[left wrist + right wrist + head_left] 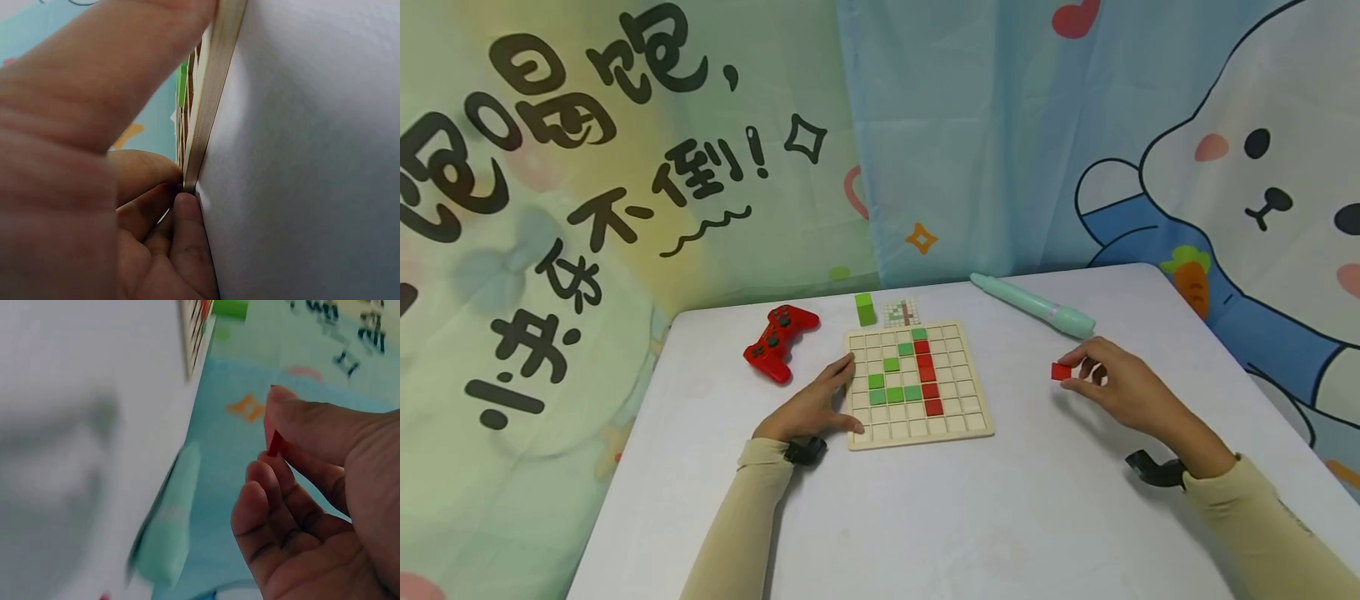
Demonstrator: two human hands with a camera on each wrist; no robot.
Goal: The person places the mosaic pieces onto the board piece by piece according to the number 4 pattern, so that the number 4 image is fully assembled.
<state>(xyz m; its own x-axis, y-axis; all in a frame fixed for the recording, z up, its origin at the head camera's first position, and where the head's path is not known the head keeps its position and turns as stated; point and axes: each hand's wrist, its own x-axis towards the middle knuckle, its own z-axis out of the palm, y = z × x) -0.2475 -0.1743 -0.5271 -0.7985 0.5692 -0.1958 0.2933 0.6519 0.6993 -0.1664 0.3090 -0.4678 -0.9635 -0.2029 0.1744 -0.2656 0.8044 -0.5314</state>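
Observation:
A square wooden grid board (957, 387) lies on the table, with green tiles (891, 364) and a column of red tiles (927, 374) in its cells. My left hand (817, 400) rests along its left edge, the thumb at the near corner. In the left wrist view the fingertips (187, 206) touch the board's side (209, 103). To the right of the board, my right hand (1112, 382) pinches a small red block (1061, 372) between thumb and fingers, above the table. The right wrist view shows this red block (274, 440) partly hidden by the thumb.
Behind the board stand a green block (865, 309) and a small card (902, 313) printed with a grid pattern. A red game controller (779, 342) lies to the left. At the back right is a mint-green stick-shaped object (1032, 305). Printed curtains hang behind the white table (970, 517).

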